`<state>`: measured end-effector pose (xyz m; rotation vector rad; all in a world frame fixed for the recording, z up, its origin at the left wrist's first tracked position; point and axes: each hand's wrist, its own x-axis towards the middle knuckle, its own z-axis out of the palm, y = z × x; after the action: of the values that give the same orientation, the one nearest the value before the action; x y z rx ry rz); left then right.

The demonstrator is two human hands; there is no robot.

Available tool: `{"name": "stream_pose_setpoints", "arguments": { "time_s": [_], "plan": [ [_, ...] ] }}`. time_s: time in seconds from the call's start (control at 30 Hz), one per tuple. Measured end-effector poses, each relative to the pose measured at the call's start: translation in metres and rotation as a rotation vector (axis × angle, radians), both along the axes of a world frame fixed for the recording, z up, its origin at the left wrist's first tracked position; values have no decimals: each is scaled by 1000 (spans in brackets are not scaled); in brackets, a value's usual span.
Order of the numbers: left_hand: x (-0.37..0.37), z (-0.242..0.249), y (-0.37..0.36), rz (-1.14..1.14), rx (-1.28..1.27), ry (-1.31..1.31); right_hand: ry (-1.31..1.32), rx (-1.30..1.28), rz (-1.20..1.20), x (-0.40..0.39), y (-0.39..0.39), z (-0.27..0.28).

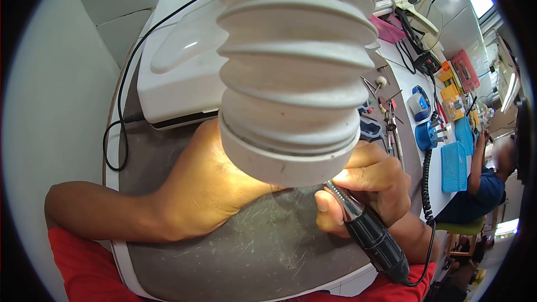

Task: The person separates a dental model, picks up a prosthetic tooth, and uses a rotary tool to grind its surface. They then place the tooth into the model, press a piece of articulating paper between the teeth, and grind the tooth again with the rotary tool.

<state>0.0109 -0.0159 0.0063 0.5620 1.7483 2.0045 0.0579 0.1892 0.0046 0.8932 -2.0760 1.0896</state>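
Note:
A wide white ribbed hose [296, 67] hangs in front of me, its rim over the space between my hands. My left hand [210, 173] reaches in under this rim from the left. Its fingers are hidden, so I cannot see what they hold. My right hand [383, 182] grips a black rotary handpiece [377, 240] with a silver nose, fingers closed around it. The handpiece tilts up and left, its tip disappearing beneath the hose. A cord runs from its lower end. Bright light falls on both hands.
A grey scratched mat [268, 251] covers the bench. Behind my left hand stands a white box-like machine [179, 72] with a black cable. Small rotary bits [383, 103] lie at the right. Beyond are a blue basket [453, 166] and a seated person in a dark shirt [472, 207].

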Motion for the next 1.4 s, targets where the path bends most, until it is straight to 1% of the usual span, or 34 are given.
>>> {"name": "stream_pose_setpoints", "arguments": {
  "time_s": [0.07, 0.13, 0.33, 0.47, 0.67, 0.7, 0.77, 0.8, 0.83, 0.87, 0.93, 0.97, 1.03, 1.07, 1.13, 1.4],
  "plan": [
    [0, 1, -1, -20, -37, -46, 11, -2, 13, -1, 1, -2],
    [1, -3, 1, 32, -10, 133, -2, -1, 14, 0, 1, -1],
    [-2, -9, 2, -9, 51, 40, -31, -8, 3, 1, 0, 2],
    [-2, -10, 2, 8, 34, 76, -48, 11, 25, 1, 2, 3],
    [-2, -11, 3, -6, 95, 50, -45, -7, 27, 1, 2, 2],
    [-2, -5, 2, 5, 48, 97, -44, -7, 26, 2, 4, 1],
    [-3, -7, 1, 16, 0, 144, -54, 129, 67, 2, 10, 1],
    [-5, -15, 3, -22, 58, 88, -54, 129, 67, 2, 8, 1],
    [-6, -22, 4, -59, 115, 32, -49, 66, 45, 2, 4, 3],
    [-6, -28, 4, -59, 114, 33, -44, 2, 23, 1, 1, 3],
    [-8, -29, 4, -48, 179, 134, -38, -2, 20, 1, 2, 1],
    [-7, -28, 4, -49, 179, 134, -32, -6, 18, 1, 2, 0],
    [-5, -25, 4, -42, 146, 17, -39, -2, 21, 1, 2, 2],
    [-6, -27, 4, -42, 146, 17, -46, 3, 24, 1, 2, 3],
    [-8, -30, 3, -61, 170, 151, -39, 0, 26, 0, 2, 2],
    [-7, -26, 3, -72, 157, 104, -49, 13, 13, 2, 2, 4]
  ]
}}
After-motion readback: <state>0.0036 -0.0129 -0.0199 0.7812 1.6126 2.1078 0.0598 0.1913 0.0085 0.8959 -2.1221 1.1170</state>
